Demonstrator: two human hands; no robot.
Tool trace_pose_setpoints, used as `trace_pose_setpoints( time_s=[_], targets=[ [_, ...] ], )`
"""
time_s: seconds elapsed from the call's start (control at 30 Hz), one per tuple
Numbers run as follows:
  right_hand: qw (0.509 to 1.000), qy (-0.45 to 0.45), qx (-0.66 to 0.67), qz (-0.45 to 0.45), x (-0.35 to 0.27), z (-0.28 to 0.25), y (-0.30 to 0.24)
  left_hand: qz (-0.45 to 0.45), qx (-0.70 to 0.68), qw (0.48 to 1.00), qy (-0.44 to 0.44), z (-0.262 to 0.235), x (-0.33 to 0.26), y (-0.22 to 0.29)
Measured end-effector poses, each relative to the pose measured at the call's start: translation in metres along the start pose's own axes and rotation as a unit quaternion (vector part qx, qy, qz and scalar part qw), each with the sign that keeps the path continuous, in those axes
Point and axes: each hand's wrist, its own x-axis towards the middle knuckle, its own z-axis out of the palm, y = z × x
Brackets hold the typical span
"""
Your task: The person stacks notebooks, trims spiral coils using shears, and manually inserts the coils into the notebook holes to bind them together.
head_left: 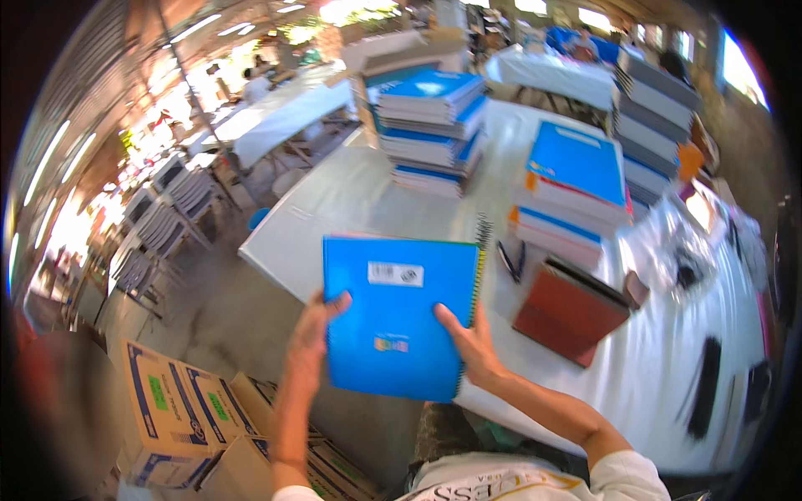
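While my left hand [311,330] and right hand [469,342] pinch the blue spiral notebook [399,313] at its edges, fingers spread across the cover, closed cardboard boxes [171,417] sit below, contents hidden.

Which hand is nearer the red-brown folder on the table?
Right. The right hand grips the blue notebook on the edge beside the red-brown folder; the left hand holds the far edge.

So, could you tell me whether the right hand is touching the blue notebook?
Touching. The head view shows the right hand with fingers lying across the blue notebook cover at its spiral edge.
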Motion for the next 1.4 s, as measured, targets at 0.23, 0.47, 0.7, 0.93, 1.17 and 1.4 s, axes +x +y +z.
trace_pose_setpoints(
  time_s=[0.23, 0.47, 0.7, 0.93, 1.17, 1.4],
  targets=[
    [0.992, 0.056, 0.022, 0.107, 0.020, 0.022, 0.091, -0.222, 0.193, 0.949, -0.112, -0.031, 0.080, 0.022],
    [0.665, -0.042, -0.642, -0.380, 0.086, -0.113, 0.045, -0.044, 0.544, 0.834, -0.079, -0.046, 0.108, -0.009],
    [0.315, 0.160, -0.929, -0.115, 0.165, -0.130, 0.007, -0.030, 0.799, 0.494, -0.340, 0.140, 0.143, -0.046],
    [0.535, 0.065, -0.830, -0.143, 0.168, -0.100, -0.024, -0.087, 0.805, 0.458, -0.367, 0.159, 0.154, -0.056],
    [0.700, 0.053, -0.593, -0.395, 0.036, -0.064, -0.042, -0.015, 0.715, 0.551, -0.429, 0.121, 0.104, -0.073],
    [0.642, -0.012, -0.732, -0.226, -0.066, -0.128, 0.023, 0.009, 0.760, 0.497, -0.419, 0.133, 0.090, -0.068]
  ],
)
